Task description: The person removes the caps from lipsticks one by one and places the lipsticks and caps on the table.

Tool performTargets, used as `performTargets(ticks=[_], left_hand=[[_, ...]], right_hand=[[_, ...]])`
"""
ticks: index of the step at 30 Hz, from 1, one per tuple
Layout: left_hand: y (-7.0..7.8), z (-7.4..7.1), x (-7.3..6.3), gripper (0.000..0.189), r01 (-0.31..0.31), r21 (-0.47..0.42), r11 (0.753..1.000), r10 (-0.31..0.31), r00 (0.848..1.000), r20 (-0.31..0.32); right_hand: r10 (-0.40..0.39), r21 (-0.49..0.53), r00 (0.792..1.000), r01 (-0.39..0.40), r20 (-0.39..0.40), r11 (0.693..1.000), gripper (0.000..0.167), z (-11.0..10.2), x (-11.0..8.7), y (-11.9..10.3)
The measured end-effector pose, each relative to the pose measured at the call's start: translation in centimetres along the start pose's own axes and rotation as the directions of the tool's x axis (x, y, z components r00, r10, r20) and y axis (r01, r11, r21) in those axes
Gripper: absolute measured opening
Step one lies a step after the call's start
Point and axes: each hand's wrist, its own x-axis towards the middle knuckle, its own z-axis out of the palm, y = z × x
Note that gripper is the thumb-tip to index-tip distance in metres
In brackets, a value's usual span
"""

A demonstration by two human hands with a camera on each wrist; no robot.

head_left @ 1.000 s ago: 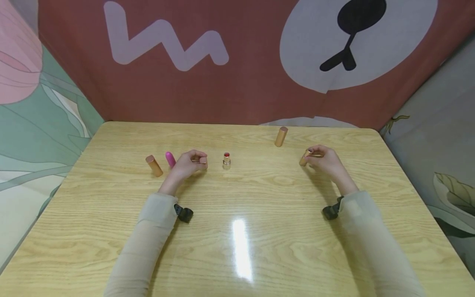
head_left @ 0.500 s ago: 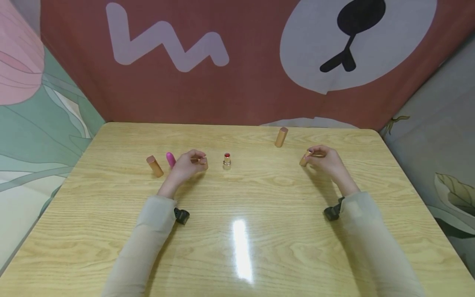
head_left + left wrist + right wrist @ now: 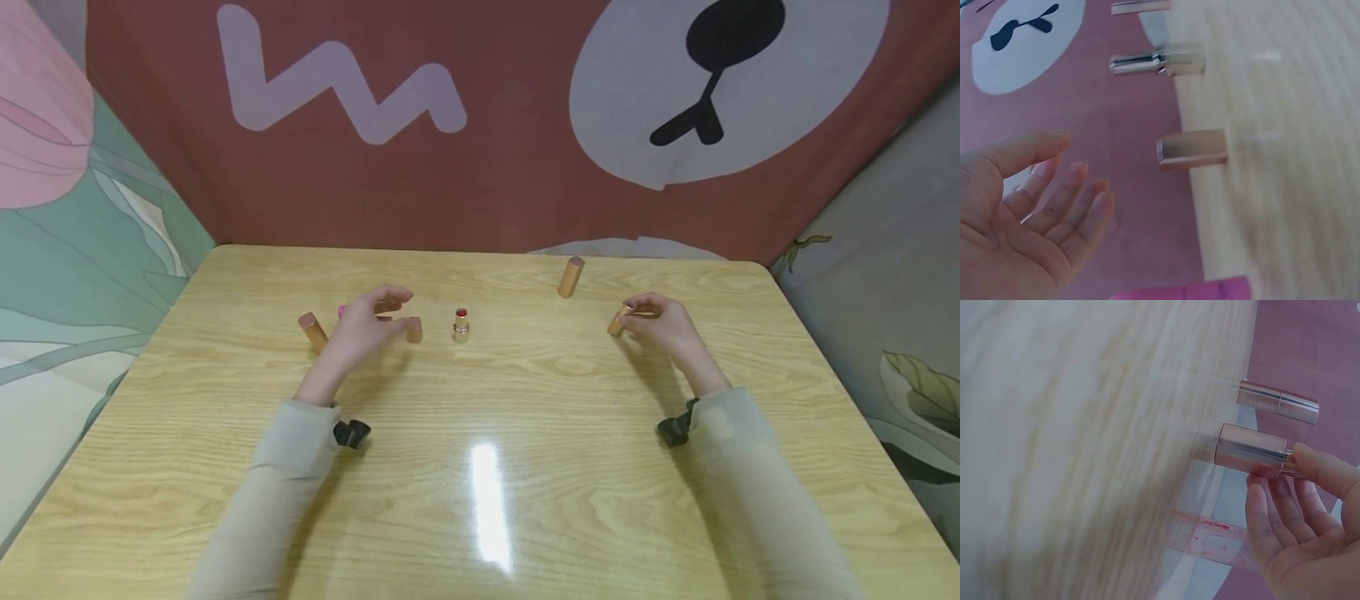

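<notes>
In the head view my left hand point(image 3: 360, 333) hovers at the left with thumb and fingers spread, holding nothing. Just right of its fingertips stands a small copper cap point(image 3: 415, 330), also visible beyond the fingers in the left wrist view. An uncapped lipstick point(image 3: 461, 326) with a red tip stands upright to the right of that cap. On the right side, my right hand point(image 3: 663, 325) pinches the upper end of a copper lipstick tube point(image 3: 1250, 451) between thumb and fingers. Its narrower metal inner part shows at the thumb in the right wrist view.
A copper tube point(image 3: 312, 332) stands left of my left hand, and a pink tube point(image 3: 1185, 290) is partly hidden behind that hand in the head view. Another copper tube point(image 3: 571, 277) stands near the table's back edge. A printed cloth point(image 3: 510, 192) hangs behind the table.
My left hand has let go of the copper cap, spread its fingers and drawn back to the left, leaving the cap standing. The right hand has stayed in place with its lipstick tube.
</notes>
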Motion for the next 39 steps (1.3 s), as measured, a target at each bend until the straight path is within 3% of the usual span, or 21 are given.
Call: performTargets(ticks=[11, 16, 24, 29, 39], left_hand=[[-1.2, -3.6, -1.2, 0.039, -0.033, -0.025, 0.999, 0.030, 0.994, -0.108], [-1.8, -4.9, -1.9, 0.039, -0.047, -0.025, 0.999, 0.041, 0.982, -0.185], [-3.2, -6.6, -2.7, 0.037, -0.052, 0.045, 0.998, 0.063, 0.959, -0.276], [-4.0, -7.2, -3.1, 0.039, -0.015, 0.057, 0.998, 0.030, 0.961, -0.276], [-5.5, -7.7, -3.6, 0.049, 0.040, 0.069, 0.997, -0.024, 0.976, -0.218]], right_hand=[[-0.002, -0.029, 1.000, 0.002, 0.001, 1.000, 0.041, 0.0, 0.2, 0.0], [-0.012, -0.030, 1.000, 0.012, -0.006, 0.999, 0.040, -0.1, 0.0, -0.1], [-0.021, 0.041, 1.000, 0.022, -0.018, 0.999, 0.038, -0.4, -0.2, 0.1], [-0.033, 0.097, 0.999, 0.035, -0.030, 0.995, 0.031, -0.6, -0.2, 0.3], [-0.049, 0.127, 0.998, 0.053, -0.037, 0.990, 0.041, -1.0, -0.4, 0.0]])
